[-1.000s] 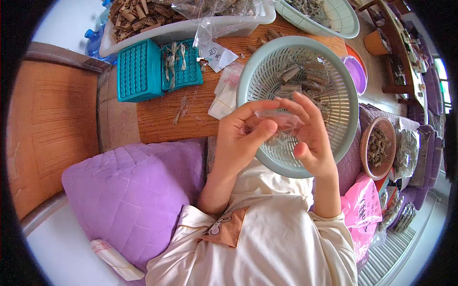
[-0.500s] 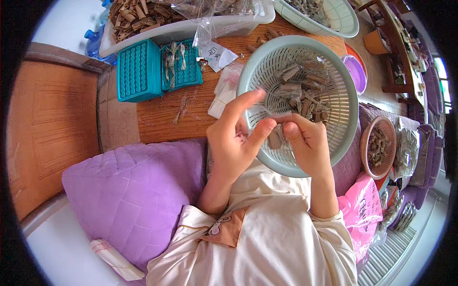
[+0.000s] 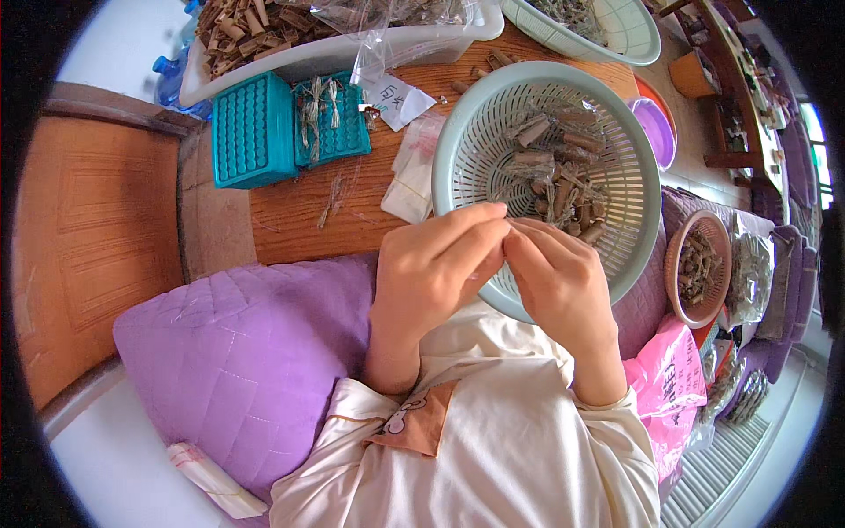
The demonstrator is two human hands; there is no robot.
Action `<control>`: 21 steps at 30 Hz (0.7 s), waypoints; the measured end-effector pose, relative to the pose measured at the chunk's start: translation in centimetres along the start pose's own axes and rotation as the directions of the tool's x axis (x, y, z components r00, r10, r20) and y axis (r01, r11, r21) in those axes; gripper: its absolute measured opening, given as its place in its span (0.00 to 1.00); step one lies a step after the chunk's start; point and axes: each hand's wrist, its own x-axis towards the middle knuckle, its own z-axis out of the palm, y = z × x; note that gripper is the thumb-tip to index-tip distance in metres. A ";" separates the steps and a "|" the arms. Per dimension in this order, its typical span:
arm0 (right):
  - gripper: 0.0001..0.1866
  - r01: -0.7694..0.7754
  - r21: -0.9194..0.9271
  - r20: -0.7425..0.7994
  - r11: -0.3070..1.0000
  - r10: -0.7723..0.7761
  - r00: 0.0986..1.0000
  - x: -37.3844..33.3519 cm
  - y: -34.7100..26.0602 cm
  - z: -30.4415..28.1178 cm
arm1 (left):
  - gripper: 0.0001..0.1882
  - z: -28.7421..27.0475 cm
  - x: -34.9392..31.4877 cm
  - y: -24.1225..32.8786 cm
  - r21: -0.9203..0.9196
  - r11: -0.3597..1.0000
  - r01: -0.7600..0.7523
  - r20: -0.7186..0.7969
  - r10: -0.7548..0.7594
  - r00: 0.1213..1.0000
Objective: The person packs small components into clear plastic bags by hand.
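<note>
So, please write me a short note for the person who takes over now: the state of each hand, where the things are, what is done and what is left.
Left hand: fingers pinched against the right hand's, over the near rim of the pale green basket. What they pinch is hidden.
Right hand: same pinch, fingertips meeting the left.
Things: brown stick pieces lie in the basket; more in the white tray behind; teal box to the left on the wooden table.
Done: cannot tell from this view.
Left: many pieces are in the basket.

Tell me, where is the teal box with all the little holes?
In the head view, the teal box sits at the upper left on the wooden table, just below the white tub of brown sticks and left of the round basket.
</note>
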 end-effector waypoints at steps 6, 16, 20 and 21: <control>0.11 -0.050 0.089 0.052 0.995 0.046 0.998 0.5 -0.9 -0.7 | 0.04 0.6 -1.2 -2.4 -0.273 0.907 0.321 -0.279 -0.394 0.876; 0.09 -0.189 0.594 -0.056 0.782 0.275 0.960 -0.5 0.2 -1.1 | 0.06 0.3 -0.9 -0.4 -0.703 0.666 0.248 -0.097 -0.436 0.895; 0.11 -0.210 0.776 -0.007 0.594 0.341 0.940 -0.4 -0.5 -1.1 | 0.15 0.3 -0.3 -0.2 -0.624 0.736 0.261 0.024 -0.317 0.948; 0.11 -0.209 0.777 -0.007 0.594 0.340 0.940 -0.3 -0.7 -1.0 | 0.15 0.1 0.0 -0.2 -0.569 0.768 0.292 0.093 -0.293 0.952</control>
